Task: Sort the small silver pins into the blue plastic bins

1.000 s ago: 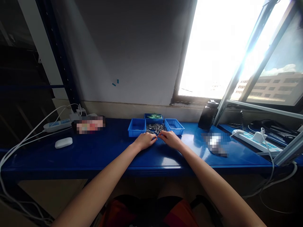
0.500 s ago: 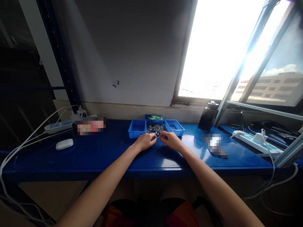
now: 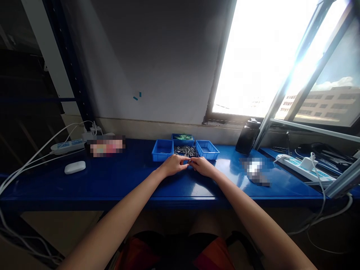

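My left hand (image 3: 173,165) and my right hand (image 3: 203,166) are close together above the front of the blue table, fingertips almost meeting. Both pinch at a tiny shiny metal part (image 3: 189,161), mostly covered by the fingers, so its exact kind does not show. Just behind the fingers lies a heap of slim metal parts (image 3: 186,150), silvery and dark. A blue bin (image 3: 163,158) stands left of the heap, and another blue bin (image 3: 208,154) to its right. At the back, a third blue bin (image 3: 182,142) holds something green and glossy.
A black bottle (image 3: 248,137) stands at the right, near a blurred item (image 3: 255,171). Power strips (image 3: 305,168) with white cables lie at both ends. On the left are a white case (image 3: 75,167) and a blurred pinkish item (image 3: 108,146). The blue table's (image 3: 118,183) front edge runs below my forearms.
My hands have drawn closer together, the left moving slightly right. The thin metal part that showed between them is now mostly hidden by fingers. The view has shifted slightly.
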Available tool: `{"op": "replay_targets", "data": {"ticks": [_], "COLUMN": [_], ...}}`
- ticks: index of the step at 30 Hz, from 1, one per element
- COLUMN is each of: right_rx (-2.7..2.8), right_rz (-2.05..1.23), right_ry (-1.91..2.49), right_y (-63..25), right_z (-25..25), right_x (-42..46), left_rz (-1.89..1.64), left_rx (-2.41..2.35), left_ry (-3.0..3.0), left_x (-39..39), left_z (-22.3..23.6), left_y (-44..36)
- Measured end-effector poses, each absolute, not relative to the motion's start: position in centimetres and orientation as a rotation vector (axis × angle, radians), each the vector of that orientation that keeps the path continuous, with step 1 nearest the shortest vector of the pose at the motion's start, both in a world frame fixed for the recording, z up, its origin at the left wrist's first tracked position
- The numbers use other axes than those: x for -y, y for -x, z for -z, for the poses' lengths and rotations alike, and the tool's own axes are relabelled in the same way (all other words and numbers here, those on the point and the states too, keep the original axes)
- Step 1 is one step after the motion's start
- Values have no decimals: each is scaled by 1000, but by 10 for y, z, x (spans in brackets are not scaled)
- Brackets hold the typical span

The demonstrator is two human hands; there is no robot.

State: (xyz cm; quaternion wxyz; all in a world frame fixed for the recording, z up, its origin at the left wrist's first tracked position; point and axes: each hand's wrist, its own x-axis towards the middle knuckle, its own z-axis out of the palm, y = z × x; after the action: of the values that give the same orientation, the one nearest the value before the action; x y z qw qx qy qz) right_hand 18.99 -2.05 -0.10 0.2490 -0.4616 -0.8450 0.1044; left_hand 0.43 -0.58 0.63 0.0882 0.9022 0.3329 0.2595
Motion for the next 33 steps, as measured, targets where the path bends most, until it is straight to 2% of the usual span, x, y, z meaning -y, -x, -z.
{"op": "replay_targets", "data": {"ticks": [11,20,33], "right_rx": [2251,2186,2307], "right_rz": [-185,-61,40], "right_ry": [1256,1218,1350], "right_y": [-190,-190,-193], "right_z": [2,-5,7], "right_x": [18,24,16], "left_rz": [-848,-684,-1236], "left_rx": [-1262,-1257,-2051], "left_ry": [-2854,-2873,-2773], "left_x": [9,8,4], "left_z": [-14,-11,-24], "left_y": [0,-1,20]}}
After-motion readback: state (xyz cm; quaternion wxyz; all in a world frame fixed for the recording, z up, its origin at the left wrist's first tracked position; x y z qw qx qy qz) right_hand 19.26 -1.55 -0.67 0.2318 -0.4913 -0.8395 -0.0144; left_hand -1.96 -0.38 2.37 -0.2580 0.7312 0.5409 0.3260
